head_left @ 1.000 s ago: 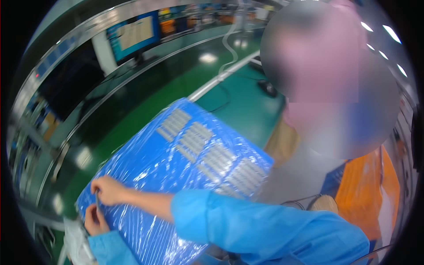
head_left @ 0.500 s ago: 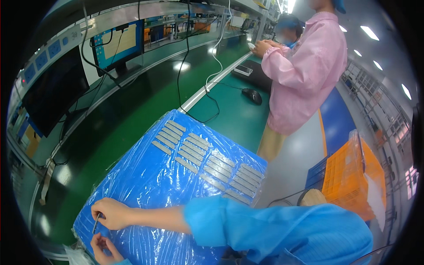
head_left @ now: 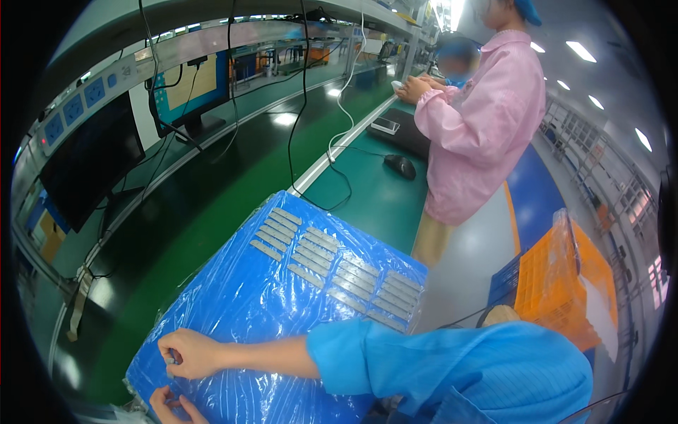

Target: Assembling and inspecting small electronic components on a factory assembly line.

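Observation:
My right hand (head_left: pixel 194 355) reaches across from the right, its fingers closed on a small grey metal strip (head_left: pixel 171 361) that is mostly hidden by the fingers. Just below it, my left hand (head_left: pixel 171 408) comes in at the lower edge, fingers loosely bent and apart, with nothing visible in them. Both hands are over the near left corner of a blue board wrapped in clear plastic film (head_left: pixel 233 304). Toward the board's far right side, several flat grey metal strips (head_left: pixel 311 256) lie in slanting rows, grouped in columns.
A green bench carries a black mouse (head_left: pixel 400 167), a phone (head_left: pixel 385 125) and hanging cables. Two monitors (head_left: pixel 92 162) stand at the left. A person in a pink jacket (head_left: pixel 487 120) stands at the far right. An orange crate (head_left: pixel 558 283) sits right of the board.
The view has shifted slightly, so the board sits a little lower. My right hand has turned the strip, which now shows only as a small end; my left hand remains just below.

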